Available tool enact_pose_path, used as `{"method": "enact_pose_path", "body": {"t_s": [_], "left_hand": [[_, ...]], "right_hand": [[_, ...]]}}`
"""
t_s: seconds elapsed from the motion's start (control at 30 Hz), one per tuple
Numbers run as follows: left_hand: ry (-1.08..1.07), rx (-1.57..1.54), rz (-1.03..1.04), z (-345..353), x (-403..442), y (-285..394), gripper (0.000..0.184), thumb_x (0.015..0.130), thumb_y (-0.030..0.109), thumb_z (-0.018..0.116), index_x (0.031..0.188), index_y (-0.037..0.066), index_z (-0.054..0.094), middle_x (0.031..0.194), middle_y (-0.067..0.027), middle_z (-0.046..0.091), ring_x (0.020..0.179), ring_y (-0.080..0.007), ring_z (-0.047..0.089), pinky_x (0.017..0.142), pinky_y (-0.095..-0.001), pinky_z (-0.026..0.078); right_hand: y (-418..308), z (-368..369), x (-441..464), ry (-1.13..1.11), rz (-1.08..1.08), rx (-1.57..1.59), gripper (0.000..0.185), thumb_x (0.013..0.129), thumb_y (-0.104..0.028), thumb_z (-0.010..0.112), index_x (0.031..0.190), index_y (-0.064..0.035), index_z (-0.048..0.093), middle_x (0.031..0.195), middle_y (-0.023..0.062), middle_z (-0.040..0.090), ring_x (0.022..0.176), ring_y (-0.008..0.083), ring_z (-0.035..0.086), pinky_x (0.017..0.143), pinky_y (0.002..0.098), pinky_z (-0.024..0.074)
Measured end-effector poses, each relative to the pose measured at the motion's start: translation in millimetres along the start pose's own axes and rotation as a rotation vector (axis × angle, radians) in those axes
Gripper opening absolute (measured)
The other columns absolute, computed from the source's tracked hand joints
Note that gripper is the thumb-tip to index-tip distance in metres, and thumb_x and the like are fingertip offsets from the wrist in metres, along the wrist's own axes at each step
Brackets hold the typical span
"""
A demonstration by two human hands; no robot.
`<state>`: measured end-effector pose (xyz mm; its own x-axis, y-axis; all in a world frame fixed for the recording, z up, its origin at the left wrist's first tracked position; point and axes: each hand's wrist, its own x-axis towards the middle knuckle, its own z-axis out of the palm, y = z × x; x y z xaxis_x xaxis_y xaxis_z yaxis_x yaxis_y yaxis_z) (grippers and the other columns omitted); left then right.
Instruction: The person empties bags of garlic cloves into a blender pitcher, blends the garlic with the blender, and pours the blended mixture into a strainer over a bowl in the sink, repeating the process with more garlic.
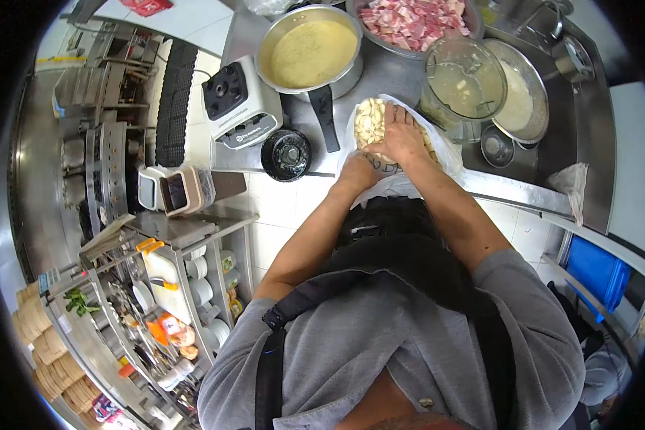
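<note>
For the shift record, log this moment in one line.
left hand: at near edge of bag | right hand: on pale cloves in bag | pot: beside blender base | blender jug: right of bag

Cream garlic cloves [370,127]; white plastic bag [448,155], black lettering; pink-and-white raw meat [414,23]; black apron [390,254]; grey shirt [351,330].

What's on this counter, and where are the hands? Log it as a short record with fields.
left hand: at the bag's near edge, fingers hidden
right hand: laid over pale cloves
bag: whitish plastic, holds the cloves
pot: yellowish liquid inside
blender base: left of the pot, jug off
blender jug: right of the bag, cloudy liquid
bowl: raw meat
</note>
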<state>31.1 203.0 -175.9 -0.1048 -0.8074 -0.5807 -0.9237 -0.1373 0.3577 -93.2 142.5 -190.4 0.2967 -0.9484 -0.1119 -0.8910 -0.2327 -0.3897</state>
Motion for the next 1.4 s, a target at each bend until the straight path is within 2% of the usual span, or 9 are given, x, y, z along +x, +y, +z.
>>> {"method": "enact_pose_path", "body": {"t_s": [0.13,0.3,0.43,0.6,0.7,0.93,1.07,1.27,1.4], "left_hand": [[0.312,-0.481,-0.138,48.3,15.1,-37.7,0.063,0.076,0.027,0.069,0.124,-0.006,0.043,0.113,-0.0276,0.058,0.107,-0.0404,0.057,0.092,-0.0418,0.045],[0.547,-1.079,-0.126,55.0,3.8,-51.8,0.061,0.074,0.024,0.069,0.122,-0.005,0.044,0.112,-0.0281,0.057,0.107,-0.042,0.054,0.093,-0.0442,0.043],[0.668,-0.779,0.028,33.6,-12.1,-46.9,0.078,0.071,0.027,0.072,0.13,-0.007,0.033,0.119,-0.03,0.047,0.11,-0.0449,0.046,0.098,-0.0462,0.036],[0.588,-0.6,-0.153,47.1,-9.2,-47.1,0.095,0.071,0.033,0.07,0.137,-0.01,0.016,0.119,-0.0408,0.036,0.111,-0.0539,0.039,0.099,-0.0497,0.035],[0.649,-0.443,-0.251,51.3,-4.9,-46.7,0.084,0.075,0.036,0.067,0.132,-0.009,0.024,0.116,-0.0389,0.043,0.106,-0.0522,0.047,0.094,-0.05,0.039],[0.46,-0.513,-0.36,14.5,5.8,-46.5,0.055,0.078,0.028,0.059,0.113,-0.008,0.036,0.104,-0.0377,0.05,0.1,-0.0514,0.054,0.086,-0.0511,0.046],[0.403,-0.517,-0.329,0.5,11.7,-56.0,0.047,0.078,0.026,0.058,0.109,-0.003,0.04,0.096,-0.0336,0.059,0.09,-0.0486,0.06,0.083,-0.0517,0.048],[0.452,-0.458,-0.309,11.4,22.0,-80.8,0.04,0.081,0.027,0.054,0.106,-0.002,0.046,0.092,-0.0333,0.061,0.089,-0.0496,0.059,0.082,-0.0527,0.047],[0.432,-0.453,-0.299,1.3,23.4,-80.6,0.035,0.082,0.028,0.052,0.101,-0.002,0.05,0.097,-0.0331,0.06,0.09,-0.05,0.058,0.083,-0.0542,0.046]], "right_hand": [[-2.5,-4.7,16.7,-0.136,-0.004,0.058,0.102,0.063,-0.038,0.077,0.141,0.0006,0.024,0.129,0.0288,0.042,0.122,0.0433,0.042,0.102,0.0432,0.0381],[-7.4,-4.5,18.0,-0.156,-0.107,0.078,0.084,0.069,-0.028,0.07,0.137,0.0019,0.031,0.128,0.0297,0.044,0.119,0.0425,0.046,0.101,0.0439,0.0392],[-22.2,8.0,20.4,-0.226,-0.152,0.074,0.081,0.07,-0.024,0.068,0.135,0.0059,0.03,0.126,0.0315,0.046,0.117,0.0432,0.047,0.1,0.0438,0.0399],[-40.7,19.9,14.7,-0.308,-0.275,0.057,0.067,0.075,-0.017,0.064,0.129,0.01,0.035,0.119,0.0323,0.05,0.112,0.0444,0.051,0.096,0.0459,0.0431],[-41.6,19.4,8.4,-0.325,-0.313,0.055,0.062,0.077,-0.016,0.061,0.128,0.0102,0.037,0.118,0.0326,0.05,0.11,0.0436,0.052,0.096,0.0448,0.0434],[-32.3,21.6,14.1,-0.373,-0.286,0.004,0.058,0.078,-0.015,0.058,0.128,0.0086,0.039,0.118,0.0316,0.051,0.11,0.0421,0.053,0.095,0.0446,0.0431],[-17.6,18.8,30.9,-0.294,-0.33,0.201,0.055,0.075,-0.01,0.054,0.128,0.0018,0.046,0.123,0.0247,0.053,0.111,0.0371,0.054,0.099,0.0403,0.0403],[4.6,26.9,51.7,-0.517,-0.149,0.534,0.053,0.075,-0.009,0.054,0.128,-0.0045,0.051,0.122,0.0224,0.056,0.113,0.035,0.053,0.099,0.0368,0.0408],[0.5,27.2,41.0,-0.253,-0.222,0.355,0.049,0.076,-0.015,0.056,0.124,-0.0058,0.055,0.113,0.0214,0.061,0.108,0.0355,0.057,0.095,0.0374,0.0431]]}}
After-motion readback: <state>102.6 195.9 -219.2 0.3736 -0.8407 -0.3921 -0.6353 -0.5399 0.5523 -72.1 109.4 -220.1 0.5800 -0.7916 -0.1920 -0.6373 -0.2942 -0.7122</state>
